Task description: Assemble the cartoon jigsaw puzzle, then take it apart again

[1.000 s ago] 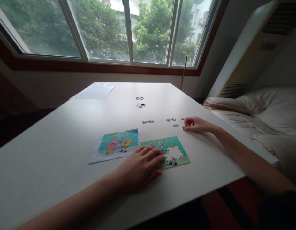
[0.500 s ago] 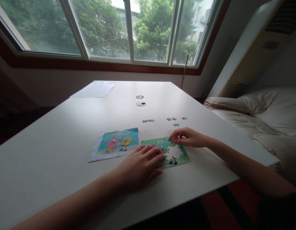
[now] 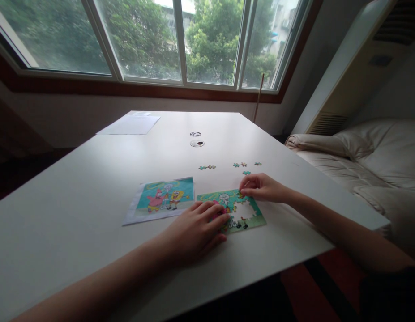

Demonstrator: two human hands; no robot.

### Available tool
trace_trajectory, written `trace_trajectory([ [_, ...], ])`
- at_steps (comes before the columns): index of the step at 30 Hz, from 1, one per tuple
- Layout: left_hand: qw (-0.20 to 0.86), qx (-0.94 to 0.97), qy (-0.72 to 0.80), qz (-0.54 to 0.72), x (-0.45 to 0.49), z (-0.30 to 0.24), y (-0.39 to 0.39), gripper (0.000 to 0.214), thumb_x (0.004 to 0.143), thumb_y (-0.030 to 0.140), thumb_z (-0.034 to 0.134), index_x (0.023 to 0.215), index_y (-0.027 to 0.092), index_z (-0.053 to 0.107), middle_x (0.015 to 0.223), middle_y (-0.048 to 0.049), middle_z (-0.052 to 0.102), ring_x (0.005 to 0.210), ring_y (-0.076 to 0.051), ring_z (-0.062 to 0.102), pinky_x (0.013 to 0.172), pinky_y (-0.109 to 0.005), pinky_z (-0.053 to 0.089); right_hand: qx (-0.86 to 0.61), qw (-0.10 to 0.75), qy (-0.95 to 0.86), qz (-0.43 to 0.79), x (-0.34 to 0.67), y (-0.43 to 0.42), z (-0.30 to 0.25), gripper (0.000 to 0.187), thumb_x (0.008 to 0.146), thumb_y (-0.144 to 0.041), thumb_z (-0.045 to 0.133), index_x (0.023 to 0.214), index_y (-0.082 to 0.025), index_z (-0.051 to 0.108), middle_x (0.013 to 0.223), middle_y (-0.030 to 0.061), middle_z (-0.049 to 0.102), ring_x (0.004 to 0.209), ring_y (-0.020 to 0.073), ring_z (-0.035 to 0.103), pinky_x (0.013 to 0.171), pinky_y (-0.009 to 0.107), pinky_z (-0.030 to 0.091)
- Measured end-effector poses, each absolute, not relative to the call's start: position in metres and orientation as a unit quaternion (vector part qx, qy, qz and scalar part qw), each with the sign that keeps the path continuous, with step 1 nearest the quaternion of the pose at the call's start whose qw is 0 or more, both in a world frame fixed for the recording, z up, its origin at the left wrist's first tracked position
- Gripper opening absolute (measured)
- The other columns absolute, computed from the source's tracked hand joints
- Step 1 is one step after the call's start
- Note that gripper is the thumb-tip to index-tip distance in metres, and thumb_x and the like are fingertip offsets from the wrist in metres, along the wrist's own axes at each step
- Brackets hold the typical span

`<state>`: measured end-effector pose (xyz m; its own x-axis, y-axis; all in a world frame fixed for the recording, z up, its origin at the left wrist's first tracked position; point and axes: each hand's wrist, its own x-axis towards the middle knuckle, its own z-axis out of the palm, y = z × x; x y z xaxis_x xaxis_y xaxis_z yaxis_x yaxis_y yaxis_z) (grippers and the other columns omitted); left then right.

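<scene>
A cartoon jigsaw puzzle [image 3: 254,219] lies on the white table with a white gap showing in its right half. Across its left part my left hand [image 3: 202,223] rests flat, fingers stretched out, covering some of the picture. My right hand [image 3: 261,187] is at the puzzle's upper right edge, its thumb and fingertips pinched on a small puzzle piece [image 3: 241,194], mostly hidden by the fingers. To the left lies a paper picture [image 3: 163,197] of the cartoon figures. Behind the puzzle are several loose puzzle pieces [image 3: 246,173].
Two round flat discs [image 3: 197,143] lie farther back on the white table [image 3: 93,188]. White paper sheets [image 3: 128,125] are at its far left corner. A cream leather sofa [image 3: 341,152] stands to the right, and a window [image 3: 180,44] is beyond the table.
My right hand has shifted slightly up and to the right, its fingertips now at the puzzle's upper edge. My left hand stays on the puzzle. The view has tilted a little.
</scene>
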<state>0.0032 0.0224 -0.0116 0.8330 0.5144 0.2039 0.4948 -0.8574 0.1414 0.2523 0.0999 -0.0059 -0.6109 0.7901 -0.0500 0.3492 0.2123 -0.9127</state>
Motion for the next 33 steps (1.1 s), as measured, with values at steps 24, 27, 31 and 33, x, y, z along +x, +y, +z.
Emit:
trace_trajectory([
  [24,0.04,0.956,0.262,0.124,0.003,-0.012,0.023,0.037,0.09,0.034,0.04,0.124,0.02,0.043,0.12,-0.0098,0.051,0.108,-0.027,0.046,0.088,-0.043,0.039,-0.368,0.202,-0.817,0.394,0.249,0.093,0.0,0.024,0.076,-0.036,0.061,0.083,-0.014,0.064,0.075,0.004,0.067,0.067,0.012,0.056,0.059,0.023,0.04],
  [27,0.039,0.956,0.262,0.128,0.003,-0.012,0.024,0.037,0.09,0.034,0.04,0.124,0.021,0.043,0.12,-0.0098,0.051,0.108,-0.027,0.046,0.087,-0.043,0.039,-0.357,0.185,-0.836,0.373,0.249,0.09,0.003,0.024,0.075,-0.037,0.062,0.082,-0.015,0.066,0.074,0.003,0.067,0.066,0.0118,0.055,0.058,0.023,0.039],
  [31,0.04,0.956,0.262,0.124,0.003,-0.013,0.024,0.037,0.09,0.034,0.04,0.124,0.021,0.042,0.121,-0.0095,0.051,0.108,-0.027,0.045,0.087,-0.044,0.039,-0.356,0.173,-0.847,0.355,0.248,0.089,0.002,0.025,0.076,-0.039,0.06,0.083,-0.015,0.067,0.074,0.0032,0.066,0.066,0.0122,0.054,0.056,0.023,0.038],
  [33,0.039,0.956,0.261,0.125,0.003,-0.013,0.024,0.037,0.09,0.034,0.04,0.125,0.021,0.042,0.121,-0.0097,0.05,0.108,-0.027,0.045,0.088,-0.043,0.039,-0.36,0.171,-0.849,0.346,0.248,0.089,0.001,0.027,0.076,-0.039,0.06,0.084,-0.015,0.068,0.073,0.0031,0.066,0.066,0.0121,0.053,0.056,0.023,0.037],
])
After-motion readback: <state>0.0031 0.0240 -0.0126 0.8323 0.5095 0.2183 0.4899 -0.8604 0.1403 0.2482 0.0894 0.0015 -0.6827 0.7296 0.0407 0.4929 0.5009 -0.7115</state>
